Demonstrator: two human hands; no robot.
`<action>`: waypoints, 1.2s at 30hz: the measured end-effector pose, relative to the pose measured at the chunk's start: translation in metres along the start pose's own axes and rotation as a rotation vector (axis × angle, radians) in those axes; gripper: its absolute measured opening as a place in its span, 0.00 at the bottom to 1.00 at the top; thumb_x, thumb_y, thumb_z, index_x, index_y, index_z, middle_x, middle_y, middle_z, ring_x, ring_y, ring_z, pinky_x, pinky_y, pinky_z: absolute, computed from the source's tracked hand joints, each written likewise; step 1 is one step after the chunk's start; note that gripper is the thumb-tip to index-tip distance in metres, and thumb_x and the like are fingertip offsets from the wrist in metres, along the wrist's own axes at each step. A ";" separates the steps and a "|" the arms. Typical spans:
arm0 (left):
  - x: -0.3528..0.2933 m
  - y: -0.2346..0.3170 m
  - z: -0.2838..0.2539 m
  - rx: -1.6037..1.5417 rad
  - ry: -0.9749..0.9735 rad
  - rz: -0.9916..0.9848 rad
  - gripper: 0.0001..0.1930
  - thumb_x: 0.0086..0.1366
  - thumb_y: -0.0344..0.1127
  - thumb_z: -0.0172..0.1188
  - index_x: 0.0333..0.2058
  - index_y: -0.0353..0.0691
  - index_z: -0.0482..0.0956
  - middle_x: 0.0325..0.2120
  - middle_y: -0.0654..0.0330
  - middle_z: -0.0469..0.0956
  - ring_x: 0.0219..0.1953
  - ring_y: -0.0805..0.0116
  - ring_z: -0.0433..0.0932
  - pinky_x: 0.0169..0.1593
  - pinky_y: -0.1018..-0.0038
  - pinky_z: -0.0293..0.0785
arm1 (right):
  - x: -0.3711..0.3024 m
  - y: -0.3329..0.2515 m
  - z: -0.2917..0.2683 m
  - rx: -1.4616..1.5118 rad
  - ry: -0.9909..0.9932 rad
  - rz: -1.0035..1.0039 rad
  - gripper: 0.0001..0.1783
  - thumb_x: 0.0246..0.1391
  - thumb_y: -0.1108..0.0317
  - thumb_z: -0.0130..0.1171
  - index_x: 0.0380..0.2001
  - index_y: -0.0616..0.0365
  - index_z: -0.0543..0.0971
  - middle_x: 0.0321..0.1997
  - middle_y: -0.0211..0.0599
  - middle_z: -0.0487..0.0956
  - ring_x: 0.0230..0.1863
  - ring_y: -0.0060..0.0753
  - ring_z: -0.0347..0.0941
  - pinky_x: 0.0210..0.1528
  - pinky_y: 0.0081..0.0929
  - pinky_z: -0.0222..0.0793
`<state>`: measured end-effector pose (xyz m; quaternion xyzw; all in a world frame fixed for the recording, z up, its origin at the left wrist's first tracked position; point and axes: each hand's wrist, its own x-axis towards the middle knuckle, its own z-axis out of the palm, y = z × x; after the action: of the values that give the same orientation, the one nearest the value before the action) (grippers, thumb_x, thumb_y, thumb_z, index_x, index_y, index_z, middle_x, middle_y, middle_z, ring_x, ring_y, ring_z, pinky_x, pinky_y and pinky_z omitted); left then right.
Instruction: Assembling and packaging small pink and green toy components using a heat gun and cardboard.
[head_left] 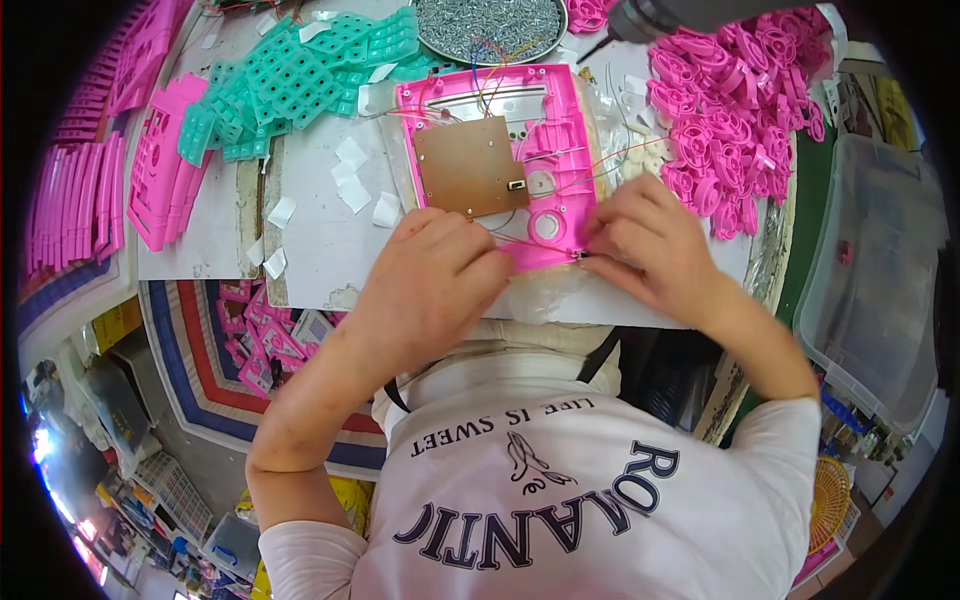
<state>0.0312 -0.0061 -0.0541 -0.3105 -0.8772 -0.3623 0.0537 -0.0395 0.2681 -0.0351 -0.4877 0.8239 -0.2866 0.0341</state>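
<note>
A pink plastic housing (572, 112) lies open side up on the worktable, in front of me. Over its left half sits a brown circuit board (460, 165) with a small black-and-white switch, and thin coloured wires run from it. My left hand (440, 275) is closed at the housing's near left edge, beside the board's lower edge; what its fingers hold, if anything, is hidden. At the near right corner, my right hand (645, 245) pinches a small dark metallic part (580, 255), too small to name, at the housing's rim.
Turquoise button pads (290, 85) are heaped at the left, near stacked pink panels (170, 165). A round tray of screws (490, 55) stands behind the housing. Pink ring-shaped parts (725, 120) pile up at the right. A dark tool (660, 20) hangs above the far side.
</note>
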 end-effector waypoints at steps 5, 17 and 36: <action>0.003 0.034 0.021 0.084 0.028 -0.024 0.28 0.53 0.41 0.72 0.53 0.44 0.80 0.49 0.62 0.78 0.49 0.62 0.76 0.58 0.52 0.61 | -0.022 -0.005 0.026 -0.009 0.276 0.024 0.15 0.39 0.74 0.76 0.32 0.57 0.80 0.46 0.36 0.83 0.41 0.44 0.75 0.39 0.34 0.75; 0.008 0.040 0.029 0.422 -0.116 0.099 0.28 0.57 0.48 0.67 0.53 0.39 0.82 0.50 0.63 0.77 0.52 0.67 0.74 0.64 0.49 0.58 | -0.027 -0.056 0.010 -0.433 0.000 0.121 0.21 0.43 0.74 0.70 0.44 0.64 0.84 0.58 0.40 0.78 0.54 0.47 0.71 0.43 0.36 0.74; 0.006 0.002 -0.006 -0.008 0.217 -0.137 0.16 0.57 0.32 0.69 0.45 0.41 0.81 0.38 0.58 0.79 0.43 0.60 0.77 0.52 0.59 0.69 | 0.120 0.017 0.033 0.020 0.243 0.395 0.13 0.54 0.60 0.65 0.29 0.60 0.83 0.26 0.42 0.83 0.30 0.50 0.81 0.34 0.44 0.76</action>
<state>0.0269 -0.0061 -0.0471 -0.2091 -0.8839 -0.4001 0.1221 -0.1044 0.1611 -0.0449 -0.2785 0.8985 -0.3392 -0.0048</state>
